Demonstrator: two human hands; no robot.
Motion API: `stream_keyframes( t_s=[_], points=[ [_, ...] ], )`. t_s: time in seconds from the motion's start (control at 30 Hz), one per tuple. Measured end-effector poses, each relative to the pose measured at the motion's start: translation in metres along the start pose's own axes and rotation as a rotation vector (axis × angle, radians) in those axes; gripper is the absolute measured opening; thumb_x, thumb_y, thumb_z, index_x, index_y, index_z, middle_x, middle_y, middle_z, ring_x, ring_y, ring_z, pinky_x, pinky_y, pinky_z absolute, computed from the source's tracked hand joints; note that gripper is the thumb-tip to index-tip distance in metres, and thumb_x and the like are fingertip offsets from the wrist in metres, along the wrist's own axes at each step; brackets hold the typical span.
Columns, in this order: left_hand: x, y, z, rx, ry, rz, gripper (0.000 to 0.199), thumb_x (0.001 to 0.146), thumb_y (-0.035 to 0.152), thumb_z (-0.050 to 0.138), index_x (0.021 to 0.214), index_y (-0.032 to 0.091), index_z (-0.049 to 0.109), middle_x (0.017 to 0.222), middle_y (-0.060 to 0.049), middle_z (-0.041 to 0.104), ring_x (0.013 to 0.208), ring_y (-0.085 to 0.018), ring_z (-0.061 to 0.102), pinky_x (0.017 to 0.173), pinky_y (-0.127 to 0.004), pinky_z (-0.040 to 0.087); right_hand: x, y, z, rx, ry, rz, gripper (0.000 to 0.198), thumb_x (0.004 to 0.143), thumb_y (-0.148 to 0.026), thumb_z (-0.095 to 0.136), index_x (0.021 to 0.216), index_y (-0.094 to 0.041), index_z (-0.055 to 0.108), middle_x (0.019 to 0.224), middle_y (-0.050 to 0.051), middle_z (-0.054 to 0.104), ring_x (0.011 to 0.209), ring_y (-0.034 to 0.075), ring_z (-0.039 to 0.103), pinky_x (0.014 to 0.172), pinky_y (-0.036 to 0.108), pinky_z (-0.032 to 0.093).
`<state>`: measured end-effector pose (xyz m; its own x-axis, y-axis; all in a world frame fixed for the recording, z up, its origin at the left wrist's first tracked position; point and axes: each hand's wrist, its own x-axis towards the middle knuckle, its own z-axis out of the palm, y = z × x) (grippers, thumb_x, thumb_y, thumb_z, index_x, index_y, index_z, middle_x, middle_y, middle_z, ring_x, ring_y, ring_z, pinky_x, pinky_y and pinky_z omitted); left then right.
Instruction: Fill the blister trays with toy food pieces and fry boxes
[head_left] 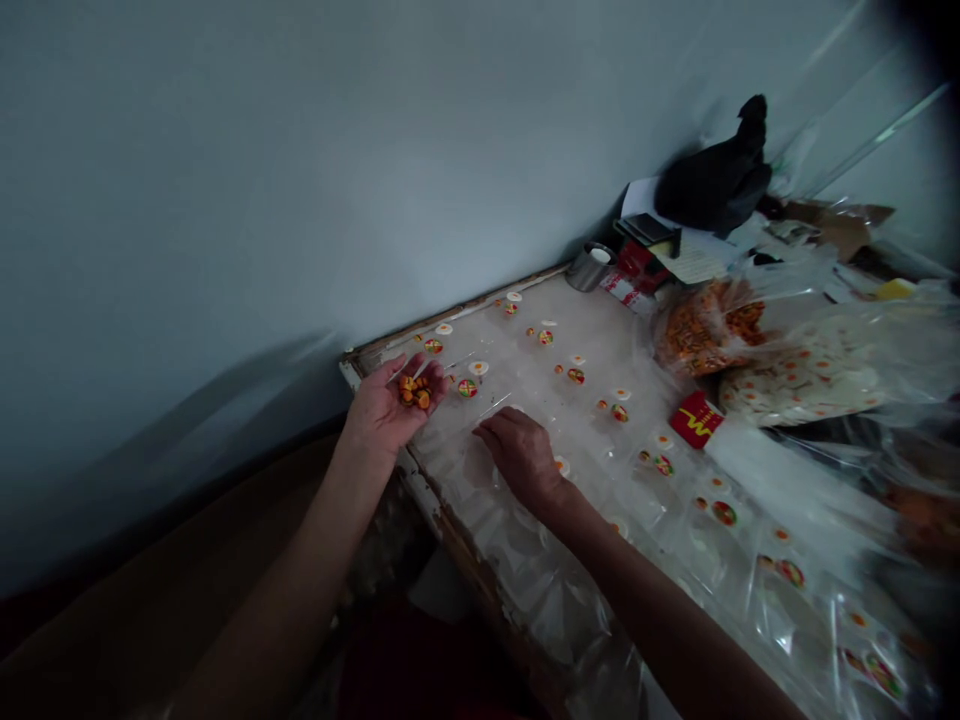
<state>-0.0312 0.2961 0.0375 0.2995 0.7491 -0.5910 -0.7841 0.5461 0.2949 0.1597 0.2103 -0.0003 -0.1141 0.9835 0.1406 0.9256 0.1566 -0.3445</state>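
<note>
In the cupped palm of my left hand [394, 405] lies a small heap of orange-and-dark pieces [415, 392], over the table's far left corner. Its fingers are partly curled and face up. My right hand [521, 455] is just to the right, low over the clear plastic bags [495, 510]. Its thumb and fingertips are pinched together; what they hold, if anything, cannot be made out. Rows of small trinkets lie on the plastic: fried-egg shapes [478, 368], round red-green-yellow pieces [467, 388] and small orange pieces [559, 370].
A metal cup [589, 268] stands by the wall. Along the right are a bag of orange pieces [712, 325], a bag of white-and-orange pieces [802, 380], a red packet [696, 419] and a black bag [716, 180]. The worn table edge [465, 550] runs near my arms.
</note>
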Motion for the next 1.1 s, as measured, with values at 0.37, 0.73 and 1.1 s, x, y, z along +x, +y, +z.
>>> stream_keyframes(
  t_s=[0.37,0.73,1.1],
  points=[
    [-0.001,-0.003,-0.003,-0.006,-0.068,0.027,0.020,0.095,0.022,0.053,0.098,0.011,0.069,0.095,-0.016,0.075,0.089,-0.024,0.074,0.082,-0.040,0.063,0.032,0.026,-0.020,0.212,-0.113,0.301,0.010,0.074,-0.025,0.086,0.071,-0.022,0.077,0.067,-0.002,0.071,0.065,0.016,0.064,0.058,0.026,0.036],
    [-0.004,-0.045,0.018,0.092,-0.114,-0.058,0.020,0.090,0.011,0.050,0.083,0.010,0.068,0.076,-0.010,0.072,0.069,-0.017,0.071,0.064,-0.024,0.058,0.021,-0.008,-0.022,0.521,0.188,-0.279,0.015,0.089,-0.012,0.069,0.096,-0.021,0.079,0.095,0.005,0.072,0.084,0.016,0.067,0.077,0.025,0.050],
    [0.018,-0.090,0.039,0.105,-0.145,-0.177,0.013,0.088,0.016,0.055,0.082,0.015,0.066,0.079,-0.008,0.071,0.076,-0.018,0.070,0.079,-0.033,0.058,-0.032,0.027,-0.054,0.660,0.183,0.163,0.006,0.074,-0.016,0.073,0.080,-0.016,0.073,0.068,-0.002,0.068,0.059,0.012,0.058,0.057,0.022,0.043]
  ],
)
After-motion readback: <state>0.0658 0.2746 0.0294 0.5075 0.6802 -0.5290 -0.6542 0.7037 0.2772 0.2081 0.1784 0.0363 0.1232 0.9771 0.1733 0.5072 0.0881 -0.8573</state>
